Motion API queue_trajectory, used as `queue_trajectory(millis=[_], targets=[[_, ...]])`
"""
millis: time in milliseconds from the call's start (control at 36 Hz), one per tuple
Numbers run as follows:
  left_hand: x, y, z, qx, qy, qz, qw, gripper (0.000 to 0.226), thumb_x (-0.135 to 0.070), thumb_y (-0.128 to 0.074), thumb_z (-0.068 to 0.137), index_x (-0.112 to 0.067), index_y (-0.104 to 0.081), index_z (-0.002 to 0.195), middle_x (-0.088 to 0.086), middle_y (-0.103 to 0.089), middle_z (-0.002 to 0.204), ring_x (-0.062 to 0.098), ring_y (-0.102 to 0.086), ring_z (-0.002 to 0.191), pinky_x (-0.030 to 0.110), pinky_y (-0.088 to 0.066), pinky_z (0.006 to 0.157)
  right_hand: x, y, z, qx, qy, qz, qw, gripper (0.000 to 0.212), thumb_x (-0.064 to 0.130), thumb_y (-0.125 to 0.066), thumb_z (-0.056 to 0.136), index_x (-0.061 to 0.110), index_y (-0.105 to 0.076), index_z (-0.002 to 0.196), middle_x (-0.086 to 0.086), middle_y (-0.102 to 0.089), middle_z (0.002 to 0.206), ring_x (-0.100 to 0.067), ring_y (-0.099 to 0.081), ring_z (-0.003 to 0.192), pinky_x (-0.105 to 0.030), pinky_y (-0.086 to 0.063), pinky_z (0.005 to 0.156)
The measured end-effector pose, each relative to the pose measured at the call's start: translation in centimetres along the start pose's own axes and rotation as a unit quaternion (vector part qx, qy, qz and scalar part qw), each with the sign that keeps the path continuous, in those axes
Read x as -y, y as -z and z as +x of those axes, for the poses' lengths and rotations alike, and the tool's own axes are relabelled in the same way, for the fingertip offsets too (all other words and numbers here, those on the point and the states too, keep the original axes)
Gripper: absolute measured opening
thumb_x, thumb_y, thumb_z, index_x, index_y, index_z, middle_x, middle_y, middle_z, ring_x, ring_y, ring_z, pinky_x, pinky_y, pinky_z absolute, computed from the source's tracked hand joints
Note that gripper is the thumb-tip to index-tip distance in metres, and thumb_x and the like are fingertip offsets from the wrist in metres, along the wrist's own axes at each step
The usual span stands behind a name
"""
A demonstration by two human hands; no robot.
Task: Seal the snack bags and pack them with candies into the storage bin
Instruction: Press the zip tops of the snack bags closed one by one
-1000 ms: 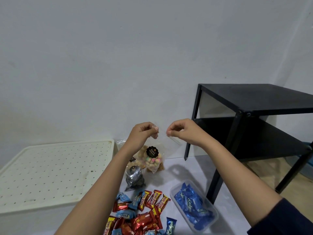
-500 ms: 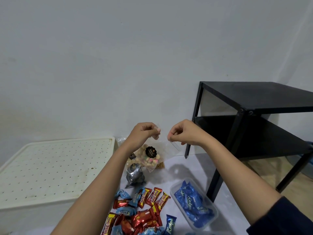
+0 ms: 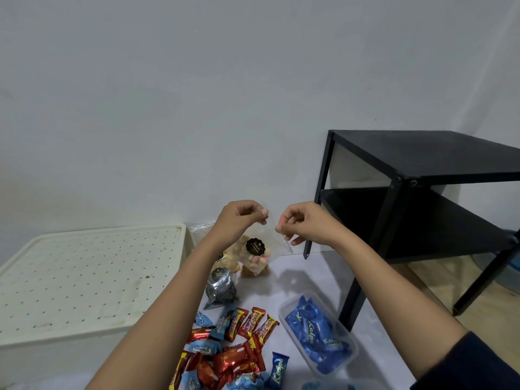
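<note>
At my left stands a cream plastic storage bin [image 3: 92,280], its flat lid dotted with small holes. My left hand [image 3: 239,218] and right hand [image 3: 306,223] are raised, each grip pinching the top edge of a clear, crinkly snack bag [image 3: 254,258] of pale puffs that hangs between them. Glossy foil-wrapped candies [image 3: 236,347] lie heaped below, and a clear oblong tub [image 3: 318,330] holds blue ones.

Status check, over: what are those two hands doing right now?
Both hands pinching: left hand, right hand, at top edge of clear snack bag, held up. Loose candies on table below, unpacked. Nothing in the way.
</note>
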State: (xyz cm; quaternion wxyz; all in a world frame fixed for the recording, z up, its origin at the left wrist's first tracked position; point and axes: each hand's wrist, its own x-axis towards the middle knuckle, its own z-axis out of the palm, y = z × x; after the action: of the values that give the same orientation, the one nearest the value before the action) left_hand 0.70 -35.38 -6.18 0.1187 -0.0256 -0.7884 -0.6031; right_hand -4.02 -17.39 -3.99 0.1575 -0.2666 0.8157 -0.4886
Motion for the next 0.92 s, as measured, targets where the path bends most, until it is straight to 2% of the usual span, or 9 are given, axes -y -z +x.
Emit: queue_trajectory(millis=[83, 250, 333, 417, 500, 583, 694, 833, 917], targets=[[0.0, 0.1, 0.0, 0.008, 0.003, 0.008, 1.0, 0.013, -0.015, -0.063, 0.087, -0.007, -0.065, 0.078, 0.004, -0.067, 0.074, 0.008, -0.063, 0.076, 0.015, -0.046, 0.082, -0.1, 0.2, -0.1, 0.005, -0.003, 0.005, 1.0, 0.004, 0.008, -0.069, 0.084, 0.008, -0.068, 0.08, -0.004, -0.063, 0.068, -0.009, -0.061, 0.059, -0.018, -0.052, 0.053], [0.0, -0.1, -0.2, -0.001, -0.003, 0.036, 0.999, 0.01, -0.02, -0.065, 0.087, -0.011, -0.068, 0.083, 0.003, -0.068, 0.082, 0.012, -0.062, 0.084, 0.029, -0.046, 0.09, -0.2, 0.2, -0.2, -0.032, -0.002, -0.005, 0.999, 0.012, 0.006, -0.07, 0.081, 0.013, -0.071, 0.071, -0.001, -0.065, 0.061, -0.006, -0.061, 0.056, -0.017, -0.05, 0.052], [0.2, -0.7, -0.4, -0.073, -0.014, 0.096, 0.993, 0.018, -0.026, -0.069, 0.083, -0.018, -0.063, 0.097, -0.001, -0.063, 0.096, 0.012, -0.058, 0.086, 0.023, -0.046, 0.079, -0.3, 0.1, -0.2, -0.064, -0.003, 0.0, 0.998, 0.008, 0.002, -0.07, 0.079, 0.007, -0.071, 0.073, -0.005, -0.064, 0.062, -0.009, -0.059, 0.056, -0.016, -0.049, 0.05], [0.1, -1.6, -1.0, -0.119, 0.007, 0.104, 0.987, 0.024, -0.032, -0.07, 0.082, -0.014, -0.056, 0.089, -0.003, -0.058, 0.085, 0.011, -0.052, 0.068, 0.021, -0.043, 0.065, -0.5, -0.2, -0.3, -0.081, -0.006, 0.009, 0.997, 0.006, 0.0, -0.069, 0.079, 0.003, -0.071, 0.075, -0.007, -0.062, 0.062, -0.011, -0.058, 0.056, -0.016, -0.049, 0.049], [-0.1, -2.2, -1.3, -0.045, 0.056, 0.059, 0.996, 0.028, -0.035, -0.061, 0.088, -0.008, -0.056, 0.082, 0.004, -0.065, 0.074, 0.014, -0.059, 0.06, 0.027, -0.049, 0.064, -0.8, -0.5, -0.4, -0.086, -0.002, 0.0, 0.996, 0.007, 0.002, -0.07, 0.079, 0.006, -0.072, 0.073, -0.007, -0.064, 0.065, -0.01, -0.06, 0.059, -0.015, -0.05, 0.051], [-0.5, -2.6, -1.4, 0.022, 0.089, -0.014, 0.996, 0.027, -0.028, -0.054, 0.094, -0.002, -0.056, 0.087, 0.008, -0.065, 0.072, 0.013, -0.059, 0.056, 0.022, -0.05, 0.06, -0.9, -0.8, -0.4, -0.081, 0.011, -0.004, 0.997, 0.008, 0.005, -0.07, 0.081, 0.009, -0.073, 0.074, -0.011, -0.067, 0.07, -0.01, -0.062, 0.061, -0.015, -0.051, 0.053], [-0.2, -2.6, -1.3, 0.052, 0.09, -0.067, 0.992, 0.019, -0.017, -0.051, 0.096, -0.003, -0.053, 0.084, 0.008, -0.063, 0.073, 0.014, -0.06, 0.061, 0.018, -0.051, 0.059, -0.9, -0.9, -0.6, -0.066, 0.017, 0.004, 0.998, 0.004, 0.006, -0.07, 0.082, 0.005, -0.073, 0.081, -0.008, -0.067, 0.071, -0.005, -0.062, 0.058, -0.014, -0.051, 0.052], [0.2, -2.6, -1.6, 0.069, 0.077, -0.105, 0.989, 0.019, -0.006, -0.044, 0.097, -0.01, -0.053, 0.081, 0.007, -0.061, 0.074, 0.006, -0.062, 0.058, 0.015, -0.049, 0.06, -0.4, -0.4, -1.5, -0.03, 0.002, 0.05, 0.998, 0.011, 0.005, -0.067, 0.084, -0.005, -0.069, 0.09, -0.009, -0.063, 0.072, -0.004, -0.061, 0.05, -0.011, -0.044, 0.04], [0.4, -2.5, -1.7, 0.073, 0.062, -0.114, 0.989, 0.019, -0.006, -0.044, 0.097, -0.009, -0.054, 0.082, 0.008, -0.061, 0.076, 0.007, -0.062, 0.063, 0.016, -0.051, 0.065, -0.4, -0.3, -1.6, -0.02, -0.016, 0.091, 0.996, 0.008, 0.005, -0.065, 0.086, -0.002, -0.069, 0.086, -0.009, -0.064, 0.073, -0.006, -0.063, 0.055, -0.014, -0.047, 0.044]])
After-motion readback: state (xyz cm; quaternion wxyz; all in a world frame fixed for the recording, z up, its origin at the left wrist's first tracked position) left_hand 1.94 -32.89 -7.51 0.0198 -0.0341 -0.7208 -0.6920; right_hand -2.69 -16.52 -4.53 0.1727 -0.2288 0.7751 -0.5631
